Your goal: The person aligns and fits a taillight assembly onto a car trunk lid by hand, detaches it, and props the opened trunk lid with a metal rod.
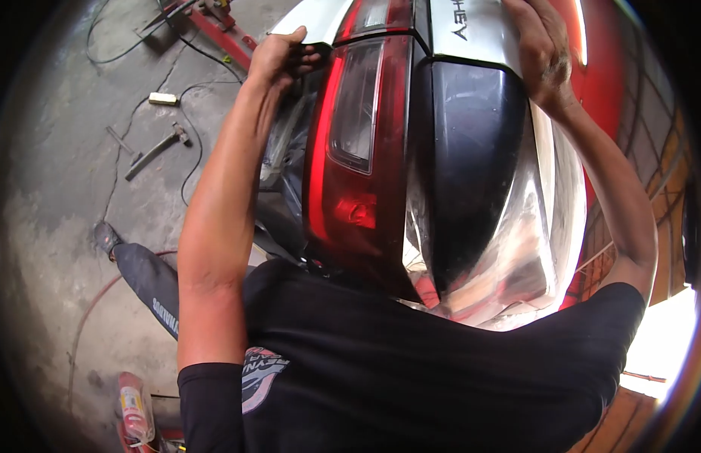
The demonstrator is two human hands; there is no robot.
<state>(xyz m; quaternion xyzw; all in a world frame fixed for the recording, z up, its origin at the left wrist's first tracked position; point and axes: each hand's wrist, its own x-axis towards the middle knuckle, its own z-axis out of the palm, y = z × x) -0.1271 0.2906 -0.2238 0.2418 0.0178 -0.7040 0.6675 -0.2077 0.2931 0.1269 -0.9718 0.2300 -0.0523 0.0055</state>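
1. Black shirt [441,362] of the wearer fills the space nearest the camera, just below the tail light [358,151], the landmark for every place that follows.
2. Left hand [278,60]: above the tail light and to its left, at the corner of a white side piece [314,21]. Its fingers curl beneath the edge with the thumb on top, so it appears to be grasping that corner.
3. Right hand [543,60]: above the tail light and to its right, against the outer edge of the white lettered panel [475,34]. The fingertips are cut off or hidden, so I cannot tell whether they grip or only press.
4. Between the hands, an upper lamp [377,16] meets the tail light's top along a dark seam. A black panel [479,143] stands just right of the tail light.
5. For good handling, I would load both sides evenly and watch that seam for an even line. Fingertips are best clear of it, where they could be pinched, and pressure belongs on the white edges rather than the lenses.
6. Well left of the tail light, a hammer [150,157] lies on the floor [56,151], near a pale block [163,99].
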